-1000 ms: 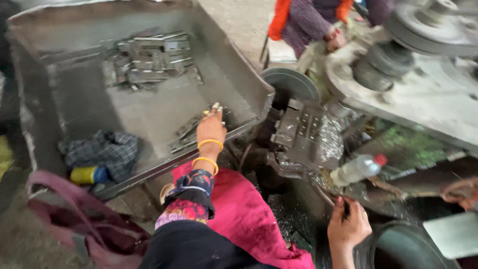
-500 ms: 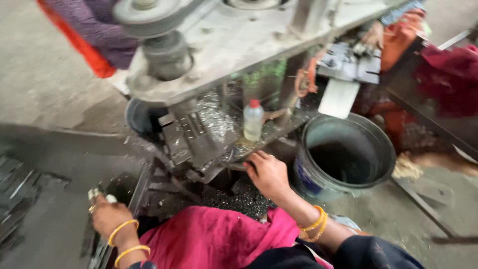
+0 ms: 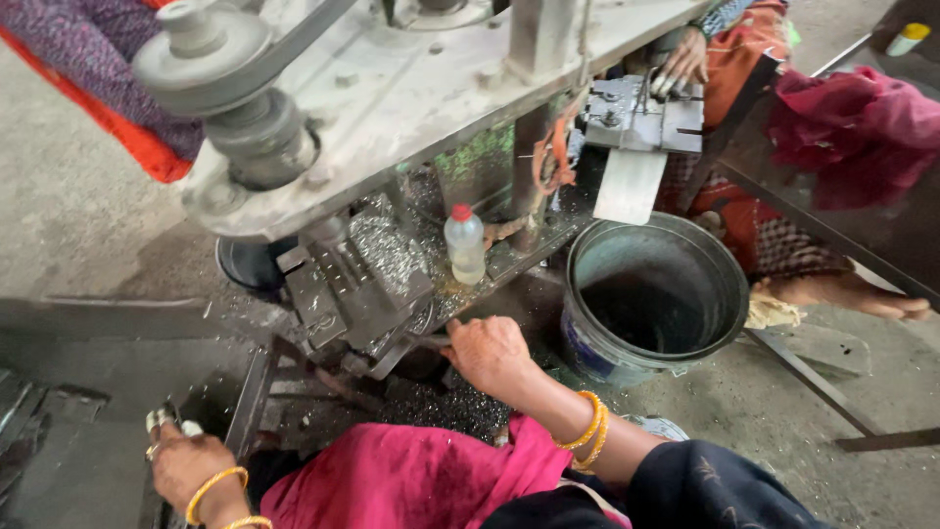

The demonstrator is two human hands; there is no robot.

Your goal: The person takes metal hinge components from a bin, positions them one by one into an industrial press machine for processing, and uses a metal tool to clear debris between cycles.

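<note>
Left hand (image 3: pixel 186 462) has its fingers clamped on small metal pieces (image 3: pixel 162 421) over the tray (image 3: pixel 88 431), right hand (image 3: pixel 490 355) curled on the machine's lever (image 3: pixel 416 343), so I'd seat each piece squarely before pulling.

1 small clear plastic bottle (image 3: pixel 464 245) with a red cap stands upright on the machine's lower shelf (image 3: pixel 509 263).

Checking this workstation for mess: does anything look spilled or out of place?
Yes. Shiny metal shavings lie heaped over the machine's vise block and scattered on the dark floor below, near the right hand. A plastic bottle stands upright among them.
</note>
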